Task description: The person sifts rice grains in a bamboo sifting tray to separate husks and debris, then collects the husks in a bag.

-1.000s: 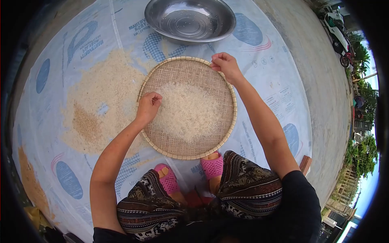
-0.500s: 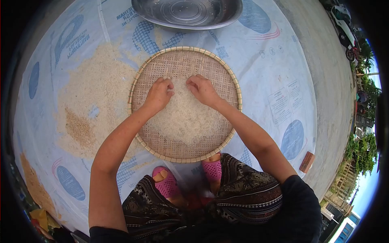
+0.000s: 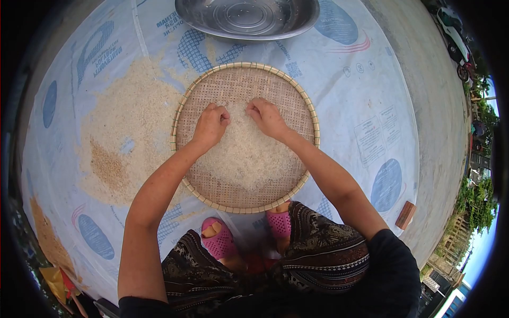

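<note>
A round woven bamboo tray (image 3: 297, 95) lies on a printed plastic sheet (image 3: 360, 106) in front of me. A heap of white rice (image 3: 249, 159) covers its middle. My left hand (image 3: 211, 125) and my right hand (image 3: 266, 116) rest side by side on the far part of the rice, fingers curled down into the grains. Neither hand grips an object; whether grains are pinched in the fingers cannot be told.
A large metal basin (image 3: 249, 18) stands just beyond the tray. Husks and chaff (image 3: 127, 127) are spread on the sheet to the left. My feet in pink sandals (image 3: 220, 241) sit at the tray's near rim. A brick (image 3: 406, 214) holds the sheet's right edge; concrete ground lies beyond.
A second ago my right hand held the tray's far rim and my left was at the left of the rice. Both have come together on the rice's far side.
</note>
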